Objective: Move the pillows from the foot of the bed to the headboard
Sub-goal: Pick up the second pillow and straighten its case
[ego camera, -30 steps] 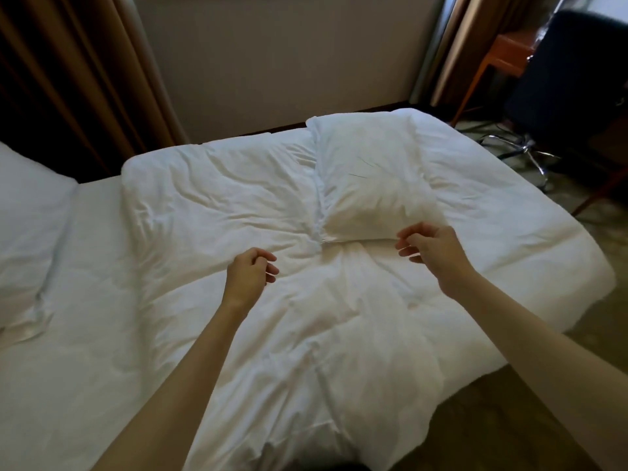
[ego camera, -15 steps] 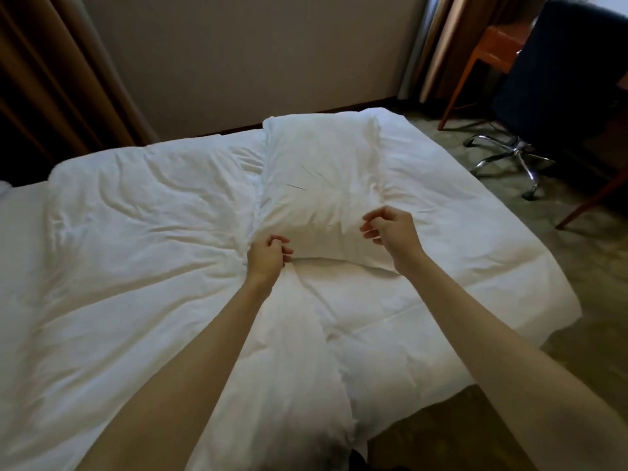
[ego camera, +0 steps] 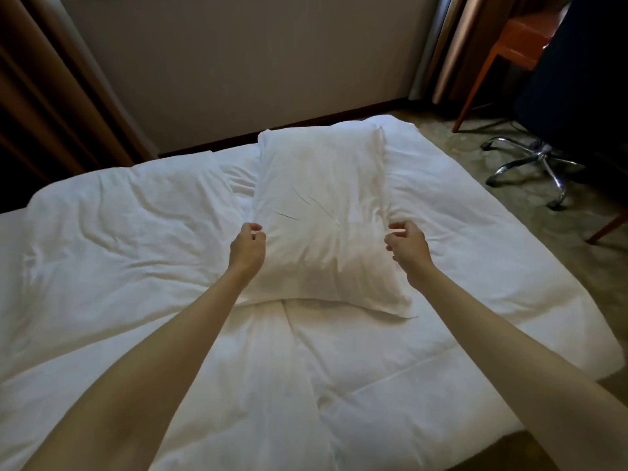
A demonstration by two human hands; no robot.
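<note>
A white pillow (ego camera: 323, 212) lies lengthwise on the rumpled white duvet (ego camera: 136, 266), near the bed's far edge. My left hand (ego camera: 248, 246) is at the pillow's left side, fingers curled and apart, touching the edge. My right hand (ego camera: 406, 246) hovers at the pillow's right side with its fingers also curled and apart. Neither hand has fabric pinched in it. Both forearms reach in from the bottom of the view. The headboard is out of view.
A dark office chair (ego camera: 577, 79) with a chrome star base (ego camera: 530, 164) stands on the carpet at the right, beside an orange wooden table (ego camera: 523, 32). Brown curtains (ego camera: 51, 96) hang at the left. A beige wall runs behind the bed.
Both hands have moved forward from the pillow's near end to its two long sides. The view has shifted right, and the second pillow at the left has left the frame.
</note>
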